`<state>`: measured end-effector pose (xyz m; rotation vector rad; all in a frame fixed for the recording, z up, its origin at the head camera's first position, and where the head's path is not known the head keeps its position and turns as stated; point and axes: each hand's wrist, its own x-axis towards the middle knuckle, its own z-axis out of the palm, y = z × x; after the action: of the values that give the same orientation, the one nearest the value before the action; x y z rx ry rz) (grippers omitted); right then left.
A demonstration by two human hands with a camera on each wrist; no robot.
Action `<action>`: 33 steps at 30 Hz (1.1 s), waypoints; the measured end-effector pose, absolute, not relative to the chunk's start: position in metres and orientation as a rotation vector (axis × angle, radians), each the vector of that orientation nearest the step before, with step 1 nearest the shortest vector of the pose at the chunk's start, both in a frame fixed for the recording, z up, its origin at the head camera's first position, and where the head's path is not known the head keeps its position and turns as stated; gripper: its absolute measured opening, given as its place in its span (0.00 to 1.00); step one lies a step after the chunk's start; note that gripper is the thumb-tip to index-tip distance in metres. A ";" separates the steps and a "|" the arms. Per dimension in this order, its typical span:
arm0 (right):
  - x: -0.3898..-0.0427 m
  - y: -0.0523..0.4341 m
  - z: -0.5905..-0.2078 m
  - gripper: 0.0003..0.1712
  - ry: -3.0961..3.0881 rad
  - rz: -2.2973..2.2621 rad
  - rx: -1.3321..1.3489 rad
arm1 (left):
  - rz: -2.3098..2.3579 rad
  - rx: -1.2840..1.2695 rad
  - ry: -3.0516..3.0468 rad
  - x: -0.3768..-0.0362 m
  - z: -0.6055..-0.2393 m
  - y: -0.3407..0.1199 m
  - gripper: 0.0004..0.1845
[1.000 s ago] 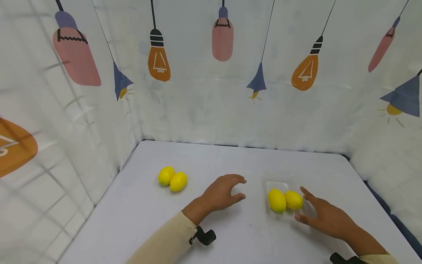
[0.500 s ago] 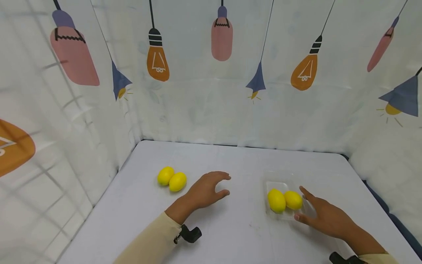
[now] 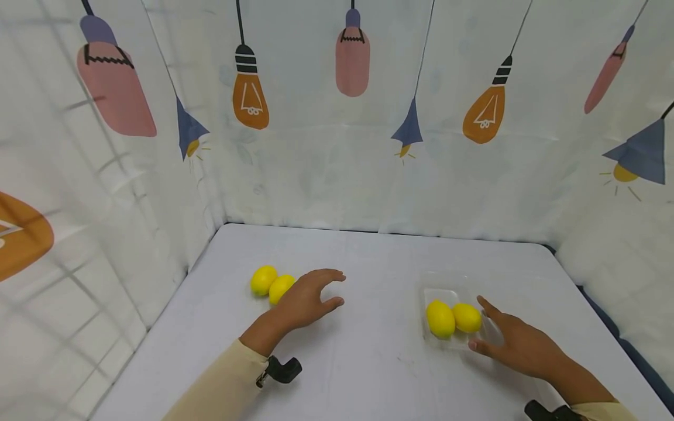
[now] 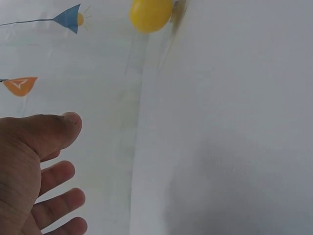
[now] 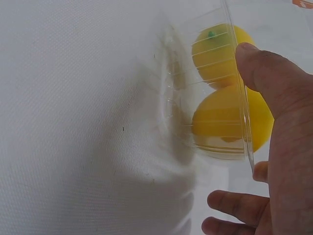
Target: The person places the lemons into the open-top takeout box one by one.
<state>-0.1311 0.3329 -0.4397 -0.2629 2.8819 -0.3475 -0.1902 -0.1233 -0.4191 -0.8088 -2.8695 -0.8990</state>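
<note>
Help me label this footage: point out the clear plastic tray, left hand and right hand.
Clear plastic tray [image 3: 446, 281]: head view, far wall.
Left hand [image 3: 302, 301]: head view, back of hand.
Right hand [image 3: 519, 345]: head view, back of hand.

I've got my left arm [image 3: 265, 332] angled forward and inward, left hand [image 3: 301, 303] loosely curved, thumb [image 4: 49, 132] apart from the fingers [image 4: 61, 203]; my right arm [image 3: 576, 377] slants inward too, right hand [image 3: 521, 344] spread, its thumb and forefinger [image 3: 491, 310] well apart.
</note>
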 end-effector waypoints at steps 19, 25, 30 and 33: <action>-0.131 0.331 -0.436 0.65 2.877 -0.357 -0.258 | -0.983 -0.580 -2.898 -0.192 -0.422 -0.168 0.26; -0.131 0.331 -0.436 0.65 2.881 -0.354 -0.268 | -0.979 -0.571 -2.869 -0.193 -0.422 -0.180 0.25; -0.131 0.331 -0.437 0.64 2.886 -0.359 -0.275 | -0.963 -0.552 -2.853 -0.192 -0.421 -0.188 0.25; -0.130 0.330 -0.436 0.65 2.887 -0.359 -0.269 | -0.955 -0.555 -2.840 -0.193 -0.421 -0.193 0.25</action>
<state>-0.1305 0.3302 -0.4364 -0.2693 2.8871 -0.3588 -0.1929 -0.1932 -0.4207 -0.5552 -2.8404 -0.9549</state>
